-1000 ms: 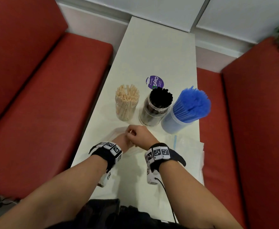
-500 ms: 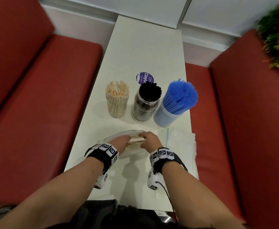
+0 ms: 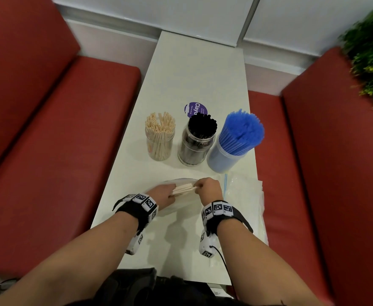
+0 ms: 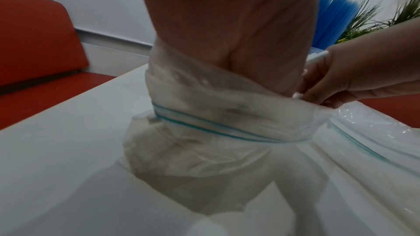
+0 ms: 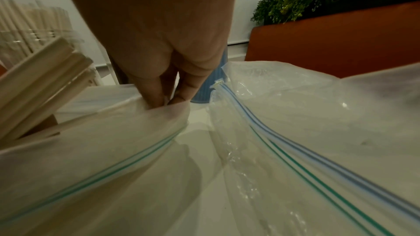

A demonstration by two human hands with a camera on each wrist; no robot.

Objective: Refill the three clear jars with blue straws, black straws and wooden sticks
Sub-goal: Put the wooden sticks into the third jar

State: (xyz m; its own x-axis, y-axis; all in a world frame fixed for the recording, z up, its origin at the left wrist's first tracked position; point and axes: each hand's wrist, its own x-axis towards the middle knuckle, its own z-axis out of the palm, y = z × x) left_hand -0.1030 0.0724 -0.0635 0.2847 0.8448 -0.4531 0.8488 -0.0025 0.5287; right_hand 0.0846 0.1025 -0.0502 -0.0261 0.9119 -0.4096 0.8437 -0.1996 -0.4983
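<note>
A clear zip bag [image 3: 181, 203] is pinched at its rim by the right hand [image 3: 209, 189], wooden sticks [image 3: 182, 188] are gripped inside it by the left hand [image 3: 161, 195]; three filled jars [image 3: 160, 149] are lined up just beyond the bag on the worktop [image 3: 194, 69].

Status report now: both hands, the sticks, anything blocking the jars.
Left hand inside zip bag, gripping wooden sticks. Right hand pinching bag rim. Stick jar unobstructed.
</note>
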